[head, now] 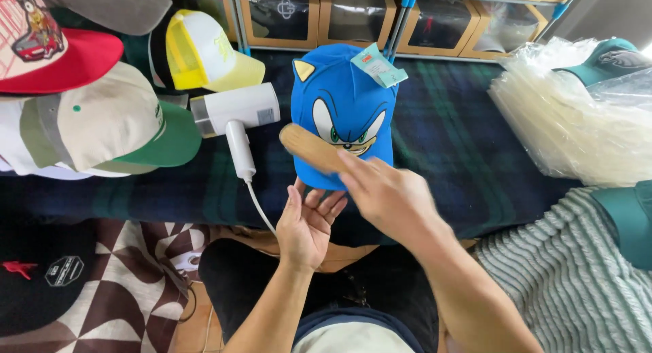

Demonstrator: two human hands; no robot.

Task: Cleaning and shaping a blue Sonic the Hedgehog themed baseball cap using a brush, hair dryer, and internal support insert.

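Note:
A bright blue cap (339,88) with a cartoon face, small yellow ears and a teal hang tag (377,65) stands upright in the middle of the view. My left hand (307,224) holds it from below, fingers under its lower edge. My right hand (387,190) grips a wooden brush (314,149) whose oval back lies across the cap's front, near the face print.
A white handheld steamer (234,112) with its cord lies left of the cap on a dark plaid cloth (448,136). Several caps (102,115) are piled at the left. A stack of clear plastic bags (570,122) sits at the right, boxed caps on a shelf (353,17) behind.

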